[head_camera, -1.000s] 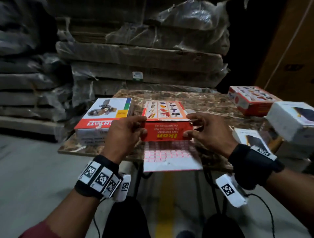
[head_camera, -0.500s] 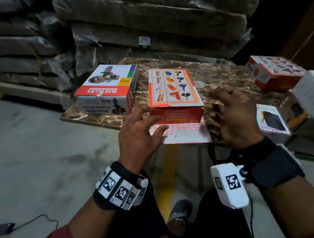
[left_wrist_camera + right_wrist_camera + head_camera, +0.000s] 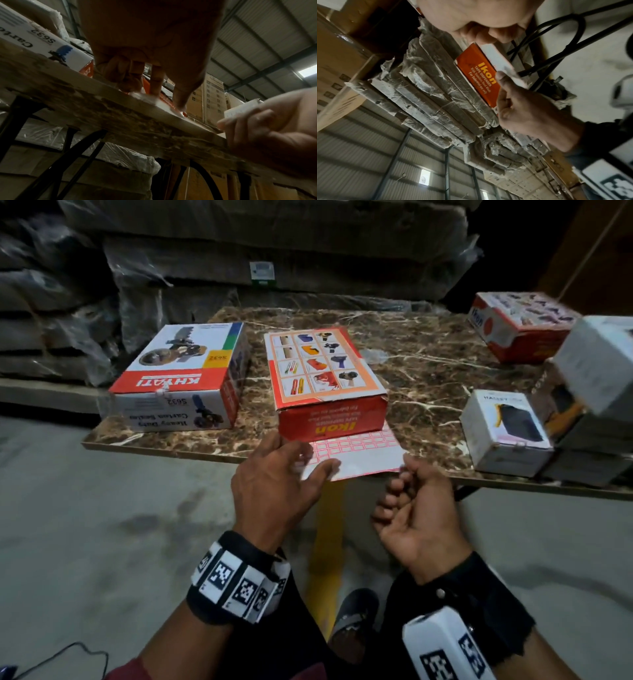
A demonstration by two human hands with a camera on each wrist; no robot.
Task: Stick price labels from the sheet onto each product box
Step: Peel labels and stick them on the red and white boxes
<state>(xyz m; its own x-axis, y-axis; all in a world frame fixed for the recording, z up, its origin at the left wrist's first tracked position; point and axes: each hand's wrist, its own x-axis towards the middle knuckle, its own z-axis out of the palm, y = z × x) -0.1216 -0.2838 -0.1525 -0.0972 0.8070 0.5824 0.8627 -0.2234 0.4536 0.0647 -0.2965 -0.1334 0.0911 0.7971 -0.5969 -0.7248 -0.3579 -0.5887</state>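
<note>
The label sheet [image 3: 356,453], white with a grid of red-framed labels, lies at the table's near edge, and its far part is under the orange Ikon box [image 3: 325,378]. My left hand [image 3: 298,463] presses fingers and thumb down on the sheet's left corner; the left wrist view shows the fingertips [image 3: 133,83] on the paper. My right hand [image 3: 407,474] is turned palm up with curled fingers and pinches the sheet's right corner. In the right wrist view the Ikon box [image 3: 481,79] stands just beyond those fingers. A white-and-red Khyati box [image 3: 178,378] stands to the left.
The brown marble-patterned table [image 3: 428,364] carries another red Ikon box [image 3: 520,337] at the back right and white boxes [image 3: 503,436] stacked at the right edge. Plastic-wrapped cartons [image 3: 274,251] are piled behind the table. Grey floor lies below.
Both hands let go of the Ikon box, which now rests flat on the sheet's far part. They dropped back to the sheet's near corners.
</note>
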